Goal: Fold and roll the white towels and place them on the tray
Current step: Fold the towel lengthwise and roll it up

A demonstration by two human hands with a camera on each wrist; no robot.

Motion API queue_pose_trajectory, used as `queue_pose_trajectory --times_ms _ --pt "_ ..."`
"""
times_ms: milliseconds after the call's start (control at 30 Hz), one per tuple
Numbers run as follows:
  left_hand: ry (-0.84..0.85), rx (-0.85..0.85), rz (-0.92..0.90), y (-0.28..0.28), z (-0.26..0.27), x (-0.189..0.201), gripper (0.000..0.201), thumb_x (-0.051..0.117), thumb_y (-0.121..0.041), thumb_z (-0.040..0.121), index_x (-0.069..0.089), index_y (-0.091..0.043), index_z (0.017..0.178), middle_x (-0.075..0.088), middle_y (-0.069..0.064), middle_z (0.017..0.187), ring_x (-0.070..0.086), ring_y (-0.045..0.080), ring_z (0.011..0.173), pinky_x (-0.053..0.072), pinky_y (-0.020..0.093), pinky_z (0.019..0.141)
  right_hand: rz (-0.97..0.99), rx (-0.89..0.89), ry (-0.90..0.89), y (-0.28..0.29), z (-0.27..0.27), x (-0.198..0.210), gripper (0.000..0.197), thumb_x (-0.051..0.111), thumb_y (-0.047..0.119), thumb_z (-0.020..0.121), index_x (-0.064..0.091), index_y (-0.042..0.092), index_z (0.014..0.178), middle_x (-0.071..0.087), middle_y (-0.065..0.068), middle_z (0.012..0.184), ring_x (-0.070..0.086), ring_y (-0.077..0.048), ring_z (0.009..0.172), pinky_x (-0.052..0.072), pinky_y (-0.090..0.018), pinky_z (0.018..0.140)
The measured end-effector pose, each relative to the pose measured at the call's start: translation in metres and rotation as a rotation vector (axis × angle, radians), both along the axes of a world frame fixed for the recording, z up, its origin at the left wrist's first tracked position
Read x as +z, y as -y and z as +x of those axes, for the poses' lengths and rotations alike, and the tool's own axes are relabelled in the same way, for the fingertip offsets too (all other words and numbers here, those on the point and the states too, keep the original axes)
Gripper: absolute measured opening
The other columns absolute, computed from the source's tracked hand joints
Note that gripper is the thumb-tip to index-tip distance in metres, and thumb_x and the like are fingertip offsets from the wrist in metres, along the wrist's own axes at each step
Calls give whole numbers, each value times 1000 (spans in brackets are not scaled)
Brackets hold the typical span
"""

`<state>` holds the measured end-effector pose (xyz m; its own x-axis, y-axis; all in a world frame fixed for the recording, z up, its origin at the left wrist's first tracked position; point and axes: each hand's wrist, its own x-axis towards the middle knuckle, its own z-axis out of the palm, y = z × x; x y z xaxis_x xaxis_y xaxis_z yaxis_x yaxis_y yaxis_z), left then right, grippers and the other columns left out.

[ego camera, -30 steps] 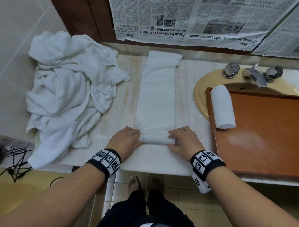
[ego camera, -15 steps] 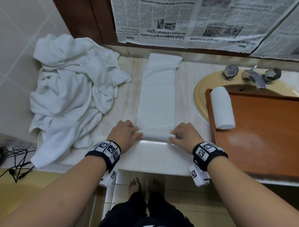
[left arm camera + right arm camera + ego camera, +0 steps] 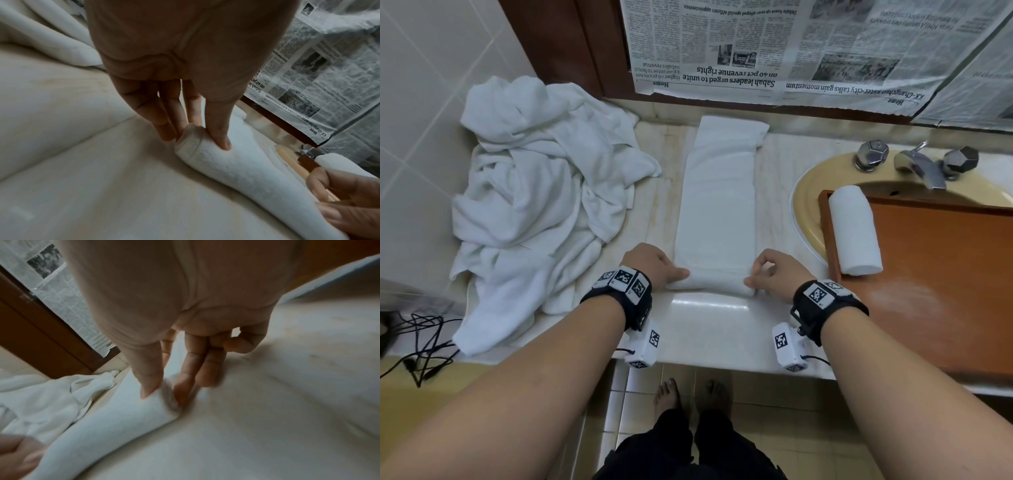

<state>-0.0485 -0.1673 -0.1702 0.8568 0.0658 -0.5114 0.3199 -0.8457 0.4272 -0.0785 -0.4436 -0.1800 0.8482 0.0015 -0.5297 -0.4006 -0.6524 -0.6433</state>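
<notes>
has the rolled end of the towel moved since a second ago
Yes. The rolled end has crept away from the counter's front edge, toward the newspaper-covered wall, as both hands roll it.

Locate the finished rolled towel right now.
In the head view the rolled towel lies at the right, along the left edge of the wooden tray over the sink, just below the tap.

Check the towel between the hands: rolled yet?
Partly: the folded towel has only its near end rolled; the rest lies flat on the counter.
</notes>
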Motion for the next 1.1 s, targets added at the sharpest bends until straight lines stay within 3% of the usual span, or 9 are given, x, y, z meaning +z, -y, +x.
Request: queue_pose_trajectory --times_ms 200,300,400,500,600,700,833,967,1100 --pt "121 -10 -28 9 -10 3 19 84 -40 78 71 -26 77 70 -13 79 66 9 81 54 27 71 -31 67 82 -6 -20 3 9 67 29 94 65 34 87 70 6 80 63 -14 77 44 -28 68" --pt "184 -87 -11 10 -23 0 15 74 -39 90 76 -25 85 71 -8 88 64 11 82 45 25 68 -128 100 160 -7 -27 0 6 64 34 97 70 35 94 70 8 89 64 -15 90 51 -32 80" --pt "270 -221 22 9 -37 -11 29 60 -39 102 79 -16 103 70 -1 107 64 19 100 45 25 80 -325 240 301 -10 -36 -6 22 60 41 100 74 30 112 67 4 103 55 -20 108 45 -31 96" --pt "368 -355 98 5 -51 -22 36 48 -43 106 73 -20 119 63 -2 128 50 22 122 46 30 91 -378 254 399 -13 -48 -15 39 69 48 92 73 27 124 65 6 118 50 -18 117 44 -34 102" --pt "507 -501 198 0 -52 -25 33 59 -44 98 74 -16 108 67 5 125 54 30 121 56 39 80 -418 254 459 -17 -52 -20 41 78 42 84 75 22 120 67 1 122 55 -25 117 51 -47 95" --pt "536 -624 253 -1 -45 -27 34 81 -37 79 76 -8 94 71 13 122 63 37 115 59 44 72 -478 312 462 -22 -49 -22 36 81 32 81 74 16 113 66 0 128 58 -30 115 52 -47 86" --pt "462 -705 156 -4 -36 -35 48 95 -23 64 77 -3 104 73 9 119 69 35 110 63 47 77 -479 331 376 -22 -41 -19 42 66 31 94 61 21 134 57 8 141 45 -23 130 42 -44 100" --pt "392 -669 86 -10 -29 -30 43 73 -31 91 67 -9 127 67 3 130 62 30 113 54 40 93 -435 316 340 -16 -38 -19 40 62 36 97 56 25 136 60 12 135 42 -17 128 38 -39 102" --pt "371 -631 75 -16 -26 -30 35 57 -47 99 62 -22 123 64 -10 122 55 21 113 47 38 92 -409 280 317 -12 -39 -14 37 60 39 98 56 30 134 59 15 123 44 -15 121 37 -37 102"
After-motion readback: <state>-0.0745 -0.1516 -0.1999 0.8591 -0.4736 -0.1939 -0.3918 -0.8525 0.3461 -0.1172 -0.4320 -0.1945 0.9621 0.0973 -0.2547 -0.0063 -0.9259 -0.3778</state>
